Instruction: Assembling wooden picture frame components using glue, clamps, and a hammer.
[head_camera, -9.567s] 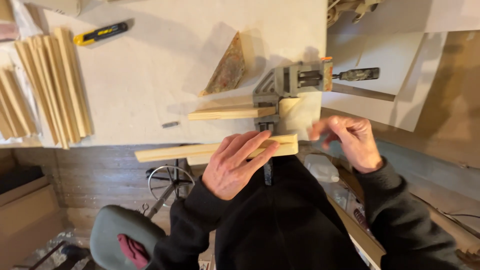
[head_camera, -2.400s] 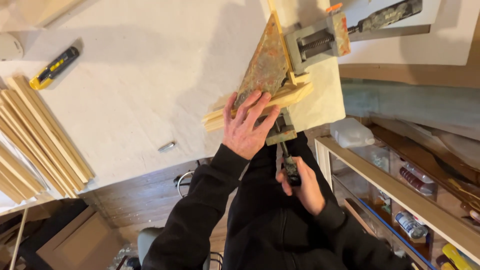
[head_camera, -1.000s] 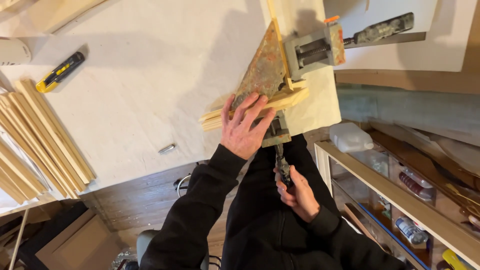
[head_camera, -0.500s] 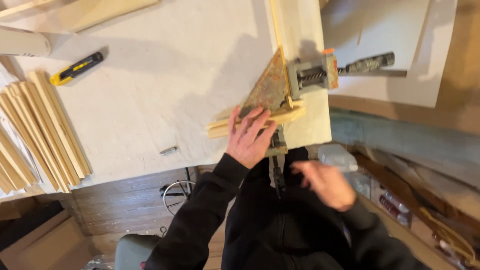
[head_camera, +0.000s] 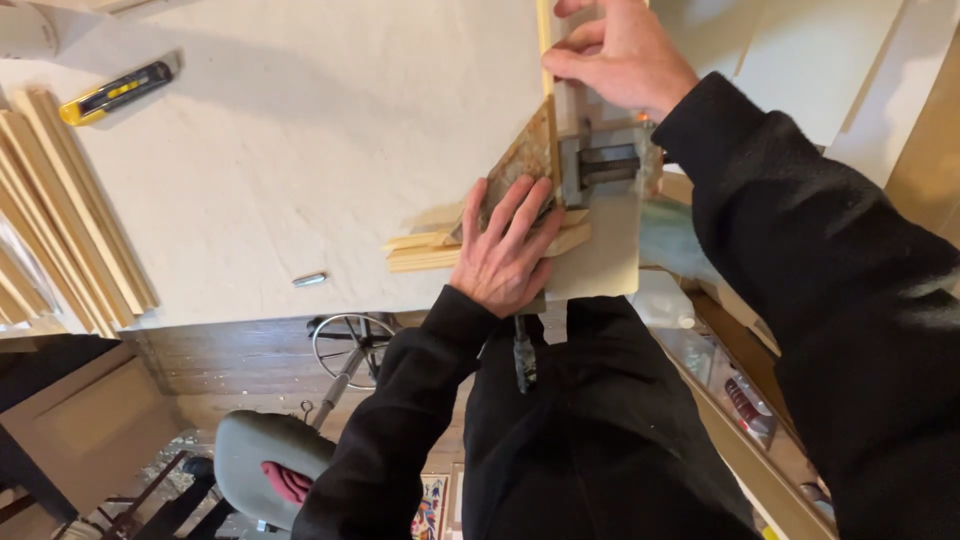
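Warm indoor light on our counter (head_camera: 300, 150) — bright, near washed out, no hard glare. Soft shadows fall left of the left hand (head_camera: 510, 250) and the wood strips (head_camera: 440, 250). Edges bow wide-angle; dark sleeves lose detail — floor dim.

A pale worktable (head_camera: 300, 150) fills the far side; a wooden floor (head_camera: 240, 370) and grey stool (head_camera: 265, 470) lie near left.

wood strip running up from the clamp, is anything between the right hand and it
Nothing visible. The right hand already has its fingers on the upright wood strip, above the metal corner clamp. The left hand lies flat on the crosswise strips lower down, clear of that grip.
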